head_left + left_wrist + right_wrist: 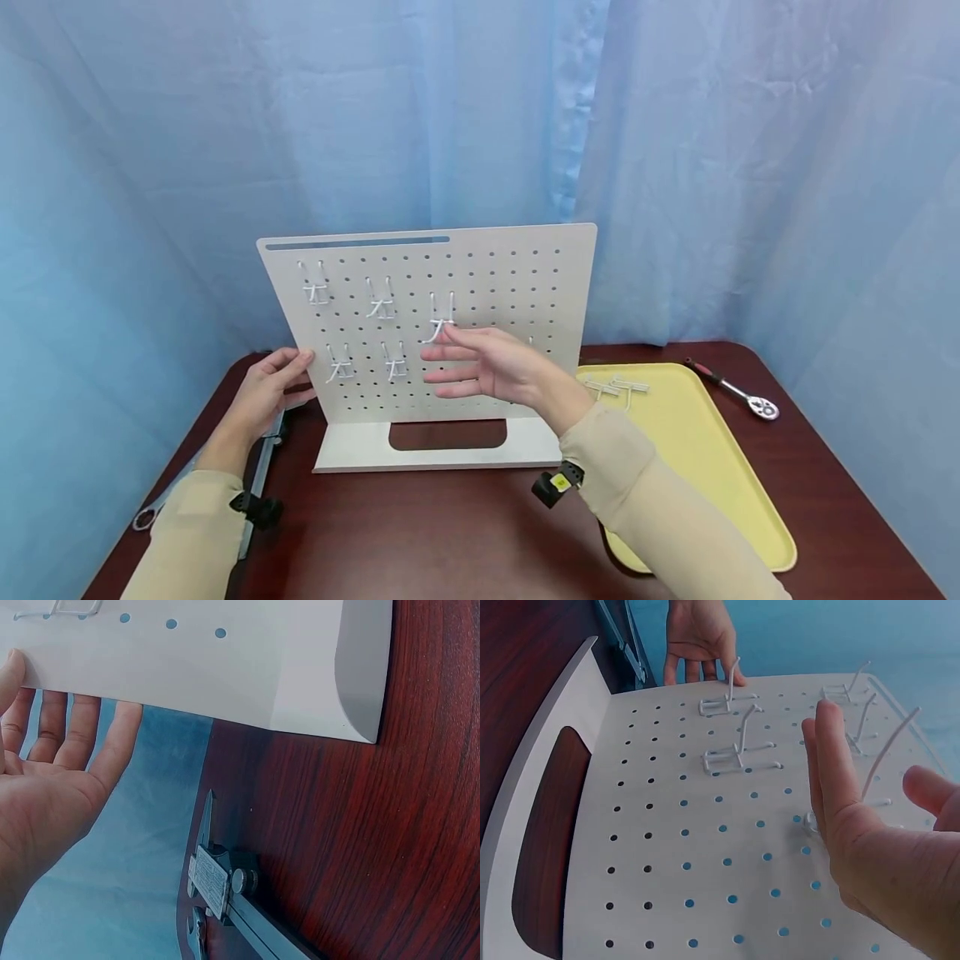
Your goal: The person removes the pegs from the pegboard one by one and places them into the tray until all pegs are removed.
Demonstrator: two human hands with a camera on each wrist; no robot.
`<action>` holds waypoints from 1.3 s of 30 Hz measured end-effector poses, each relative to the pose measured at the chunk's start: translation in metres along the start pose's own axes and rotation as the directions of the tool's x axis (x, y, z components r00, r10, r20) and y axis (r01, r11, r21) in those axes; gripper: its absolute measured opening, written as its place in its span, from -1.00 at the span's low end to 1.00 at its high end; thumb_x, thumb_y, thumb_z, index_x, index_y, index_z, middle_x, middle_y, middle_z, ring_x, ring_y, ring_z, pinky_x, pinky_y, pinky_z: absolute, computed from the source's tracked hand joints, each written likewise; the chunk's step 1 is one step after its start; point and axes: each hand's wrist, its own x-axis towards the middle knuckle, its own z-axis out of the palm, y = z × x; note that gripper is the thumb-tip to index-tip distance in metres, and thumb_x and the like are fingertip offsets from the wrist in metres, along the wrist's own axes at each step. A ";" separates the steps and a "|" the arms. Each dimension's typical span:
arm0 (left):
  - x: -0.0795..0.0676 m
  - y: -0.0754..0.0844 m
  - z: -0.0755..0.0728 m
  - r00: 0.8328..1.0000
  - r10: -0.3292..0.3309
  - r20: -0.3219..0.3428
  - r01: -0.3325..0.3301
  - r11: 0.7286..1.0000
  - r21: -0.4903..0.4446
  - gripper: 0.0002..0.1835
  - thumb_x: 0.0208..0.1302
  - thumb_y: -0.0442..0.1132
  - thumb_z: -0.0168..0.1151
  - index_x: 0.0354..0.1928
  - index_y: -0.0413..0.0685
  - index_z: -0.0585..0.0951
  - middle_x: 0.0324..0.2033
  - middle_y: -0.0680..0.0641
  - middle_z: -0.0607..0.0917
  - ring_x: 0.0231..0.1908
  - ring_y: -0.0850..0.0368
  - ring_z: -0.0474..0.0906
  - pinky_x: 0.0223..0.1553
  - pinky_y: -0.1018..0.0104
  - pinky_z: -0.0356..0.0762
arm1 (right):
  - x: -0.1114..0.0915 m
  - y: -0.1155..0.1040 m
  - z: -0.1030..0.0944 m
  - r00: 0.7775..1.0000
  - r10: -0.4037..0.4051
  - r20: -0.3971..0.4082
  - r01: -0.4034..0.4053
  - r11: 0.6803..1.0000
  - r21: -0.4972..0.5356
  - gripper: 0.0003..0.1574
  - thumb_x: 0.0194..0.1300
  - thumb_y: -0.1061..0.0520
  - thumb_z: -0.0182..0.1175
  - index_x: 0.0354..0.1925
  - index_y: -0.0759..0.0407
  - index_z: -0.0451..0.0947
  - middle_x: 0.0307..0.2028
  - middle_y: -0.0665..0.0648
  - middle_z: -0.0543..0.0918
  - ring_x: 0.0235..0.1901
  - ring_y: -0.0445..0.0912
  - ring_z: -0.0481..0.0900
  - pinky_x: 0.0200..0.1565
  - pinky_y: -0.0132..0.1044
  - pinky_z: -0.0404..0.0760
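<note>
A white pegboard (517,238) stands upright on its flat base, with several white wire hooks on its left and middle part. My left hand (272,385) grips the board's left edge, thumb in front and fingers behind, as the left wrist view also shows. Before the middle of the board, my right hand (491,364) has its fingers extended, close to the upper middle hook (442,321). In the right wrist view that hook's prong (889,754) rises between the thumb and fingers; whether the thumb touches it I cannot tell. Nothing is gripped by the right hand.
On the right lies a yellow tray (697,450) with a few loose hooks (628,385). Beyond it is a ratchet wrench (731,390). A caliper (214,881) and a wrench (146,517) lie at the left. Blue curtains (450,108) surround the table (420,533).
</note>
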 end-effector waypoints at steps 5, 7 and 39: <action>0.000 -0.001 0.000 1.000 0.007 0.001 -0.007 1.000 0.005 -0.73 0.44 0.04 0.26 -0.05 0.03 0.63 -0.14 0.14 0.71 -0.14 0.24 0.70 -0.13 0.27 0.71 | 0.005 0.003 0.000 1.000 0.002 -0.014 -0.002 1.000 0.019 -0.62 0.61 -0.03 0.02 0.05 0.29 0.43 0.39 0.42 0.36 0.30 0.39 0.39 0.07 0.10 0.64; 0.000 0.000 0.000 1.000 0.006 0.002 -0.006 1.000 0.004 -0.73 0.44 0.04 0.26 -0.04 0.02 0.63 -0.14 0.14 0.71 -0.14 0.24 0.70 -0.14 0.27 0.71 | 0.005 0.004 0.000 1.000 0.003 -0.022 -0.003 1.000 0.013 -0.59 0.61 -0.04 0.02 0.08 0.30 0.41 0.39 0.41 0.38 0.28 0.38 0.42 0.06 0.10 0.65; 0.000 -0.001 0.002 1.000 0.007 -0.008 -0.006 0.999 0.031 -0.71 0.43 0.07 0.26 -0.03 0.04 0.63 -0.14 0.15 0.70 -0.14 0.24 0.68 -0.12 0.26 0.71 | 0.015 0.001 0.010 0.994 -0.042 -0.102 0.041 0.999 -0.015 -0.41 0.57 0.10 0.12 0.39 0.37 0.32 0.34 0.39 0.44 0.07 0.16 0.68 0.04 0.03 0.67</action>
